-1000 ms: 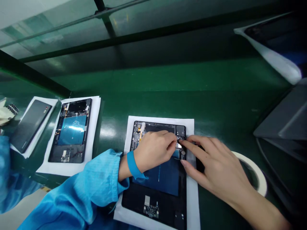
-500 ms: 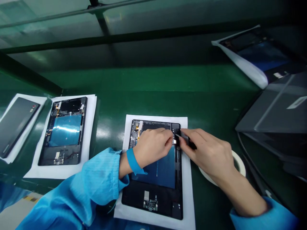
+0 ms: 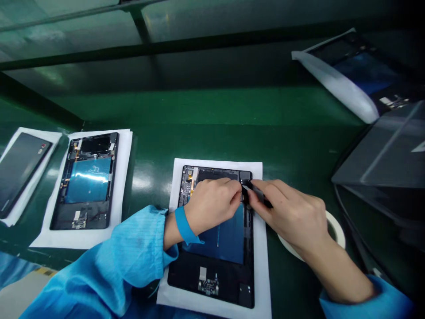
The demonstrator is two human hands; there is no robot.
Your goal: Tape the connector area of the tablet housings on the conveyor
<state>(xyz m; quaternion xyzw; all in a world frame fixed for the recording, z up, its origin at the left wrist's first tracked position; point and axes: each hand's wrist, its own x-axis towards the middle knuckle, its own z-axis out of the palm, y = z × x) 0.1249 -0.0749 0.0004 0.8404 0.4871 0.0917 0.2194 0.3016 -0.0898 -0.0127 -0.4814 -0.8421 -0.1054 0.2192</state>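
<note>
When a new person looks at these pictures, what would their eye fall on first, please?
The eye goes first to the opened tablet on a white paper sheet at the centre of the green bench. The left hand, with a blue wrist strap, and the right hand meet at its upper right corner. To the left, a second opened tablet shows a shiny blue panel.

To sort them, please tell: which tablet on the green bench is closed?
The far-left tablet: its smooth dark back is whole. The next tablet and the one under the left hand and right hand lie open, showing circuit boards and blue film.
</note>
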